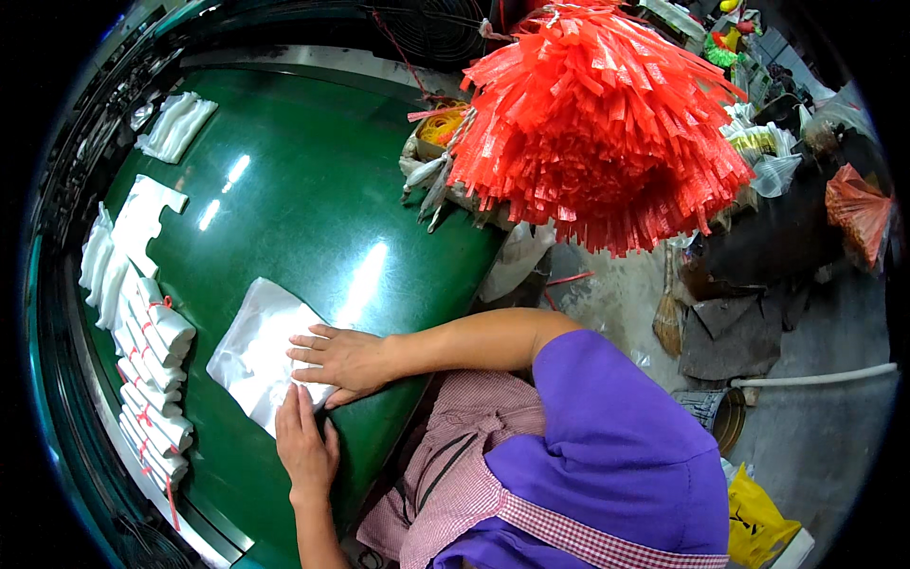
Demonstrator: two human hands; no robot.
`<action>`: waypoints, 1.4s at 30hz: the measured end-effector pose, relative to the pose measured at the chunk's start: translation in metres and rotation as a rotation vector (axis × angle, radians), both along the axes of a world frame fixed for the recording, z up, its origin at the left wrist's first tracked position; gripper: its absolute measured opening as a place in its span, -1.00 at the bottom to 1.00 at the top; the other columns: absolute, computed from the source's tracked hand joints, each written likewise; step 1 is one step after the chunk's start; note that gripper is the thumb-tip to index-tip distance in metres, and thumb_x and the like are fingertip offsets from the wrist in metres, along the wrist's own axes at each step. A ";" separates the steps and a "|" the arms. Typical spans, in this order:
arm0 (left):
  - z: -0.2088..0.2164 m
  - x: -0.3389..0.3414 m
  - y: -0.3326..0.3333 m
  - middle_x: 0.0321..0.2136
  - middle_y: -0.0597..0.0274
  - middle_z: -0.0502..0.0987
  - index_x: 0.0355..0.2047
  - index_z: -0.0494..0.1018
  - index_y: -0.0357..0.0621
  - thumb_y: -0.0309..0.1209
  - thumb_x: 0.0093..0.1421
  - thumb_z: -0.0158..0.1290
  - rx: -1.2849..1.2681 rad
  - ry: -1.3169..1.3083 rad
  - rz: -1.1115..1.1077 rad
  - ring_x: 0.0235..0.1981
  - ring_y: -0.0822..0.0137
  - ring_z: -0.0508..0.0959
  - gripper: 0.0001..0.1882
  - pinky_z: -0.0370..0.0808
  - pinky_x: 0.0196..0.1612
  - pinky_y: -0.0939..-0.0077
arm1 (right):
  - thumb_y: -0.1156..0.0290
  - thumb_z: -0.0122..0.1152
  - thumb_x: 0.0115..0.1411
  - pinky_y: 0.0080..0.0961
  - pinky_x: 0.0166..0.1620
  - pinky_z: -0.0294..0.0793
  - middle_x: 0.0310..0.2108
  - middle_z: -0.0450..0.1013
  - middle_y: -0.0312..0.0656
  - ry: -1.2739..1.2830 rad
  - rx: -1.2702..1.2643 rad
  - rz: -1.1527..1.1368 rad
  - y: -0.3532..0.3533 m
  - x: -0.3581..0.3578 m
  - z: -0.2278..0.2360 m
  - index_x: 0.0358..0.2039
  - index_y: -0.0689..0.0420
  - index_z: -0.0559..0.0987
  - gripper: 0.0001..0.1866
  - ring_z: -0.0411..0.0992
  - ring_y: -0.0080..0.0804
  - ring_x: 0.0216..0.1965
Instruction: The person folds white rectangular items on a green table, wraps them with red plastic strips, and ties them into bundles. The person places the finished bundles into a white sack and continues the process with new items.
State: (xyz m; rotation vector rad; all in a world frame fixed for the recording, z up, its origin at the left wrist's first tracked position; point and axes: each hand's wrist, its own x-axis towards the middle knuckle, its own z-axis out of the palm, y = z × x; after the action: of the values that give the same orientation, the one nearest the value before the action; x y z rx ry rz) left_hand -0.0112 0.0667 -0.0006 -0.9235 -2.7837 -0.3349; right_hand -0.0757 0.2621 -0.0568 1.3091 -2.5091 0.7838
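Note:
A folded white plastic bag or stack of bags (256,346) lies on the green tabletop (284,190). My right hand (343,362) presses flat on its near edge, palm down and fingers spread. Closer to the lower edge, my left hand (305,444) rests with outstretched fingers on the bag's near corner, its fingertips close to the right hand. Neither hand grips anything. Left of the bag, a row of rolled white bag bundles (156,379) tied with red strips lies along the table's far side.
More white bags (142,223) lie beyond the bundles, with another folded stack (177,126) at the far left corner. A large bunch of red plastic strips (597,133) hangs at upper right. A box of yellow bands (441,128) stands near it. A broom (668,318) leans by the floor.

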 end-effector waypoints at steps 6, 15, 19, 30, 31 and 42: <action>-0.008 -0.032 0.000 -0.13 0.03 0.42 -0.07 0.36 -0.28 -0.60 -0.07 0.05 -0.118 -0.106 0.095 -0.16 0.00 0.44 -0.53 0.44 -0.15 0.24 | 0.27 0.27 0.02 -0.10 0.26 0.07 0.19 0.15 0.09 -0.003 -0.286 -0.017 0.011 0.026 0.030 0.08 0.21 0.33 -0.38 0.03 0.00 0.29; -0.002 -0.018 -0.033 0.17 0.04 0.30 -0.04 0.33 -0.16 -0.81 -0.21 -0.08 0.258 -0.385 -0.225 0.26 -0.11 0.16 -0.38 0.02 0.30 0.04 | 0.22 0.18 0.20 -0.43 -0.08 0.51 -0.15 0.46 -0.14 -1.716 -1.518 0.142 0.007 0.013 0.014 -0.06 0.24 0.39 -0.58 0.48 -0.40 -0.18; 0.010 0.003 -0.044 0.17 0.06 0.28 -0.18 0.44 -0.13 -0.64 -0.18 0.07 0.109 -0.545 -0.158 0.28 -0.08 0.08 -0.54 -0.11 0.30 -0.11 | 0.73 0.02 0.04 -0.45 0.09 0.38 -0.02 0.43 -0.12 -1.558 -0.924 0.095 0.006 0.006 0.020 0.01 0.21 0.46 -0.54 0.42 -0.43 -0.04; 0.068 -0.062 -0.019 0.05 0.05 0.38 -0.29 0.51 -0.12 -0.52 -0.13 0.10 -0.088 -0.099 -0.180 0.16 -0.06 0.27 -0.70 0.03 0.26 -0.04 | 0.46 -0.01 0.08 -0.25 0.07 0.36 0.08 0.33 -0.10 0.149 0.144 0.581 0.011 -0.057 0.024 -0.14 0.17 0.48 -0.70 0.33 -0.11 0.07; 0.056 -0.065 -0.026 0.11 0.04 0.33 -0.26 0.51 -0.12 -0.50 -0.10 0.12 -0.131 -0.277 -0.187 0.20 -0.10 0.22 -0.70 0.01 0.27 -0.07 | 0.47 -0.02 0.09 -0.24 0.07 0.35 0.09 0.33 -0.08 0.146 0.110 0.587 0.012 -0.055 0.025 -0.12 0.20 0.48 -0.69 0.33 -0.10 0.07; 0.035 0.005 -0.029 0.13 0.01 0.32 0.02 0.37 -0.09 -0.45 -0.04 0.19 -0.182 -0.273 -0.127 0.18 -0.07 0.27 -0.46 0.06 0.18 -0.29 | 0.05 0.25 0.03 -0.22 0.01 0.37 -0.09 0.41 0.14 0.065 0.127 0.052 0.006 0.045 0.055 -0.19 0.28 0.51 -0.47 0.34 0.03 0.01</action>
State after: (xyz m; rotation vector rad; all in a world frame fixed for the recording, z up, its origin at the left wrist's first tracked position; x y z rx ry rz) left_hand -0.0062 0.0373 0.0339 -1.1819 -3.0509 -0.2445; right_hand -0.0306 0.2676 -0.0020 1.4215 -2.5189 0.5902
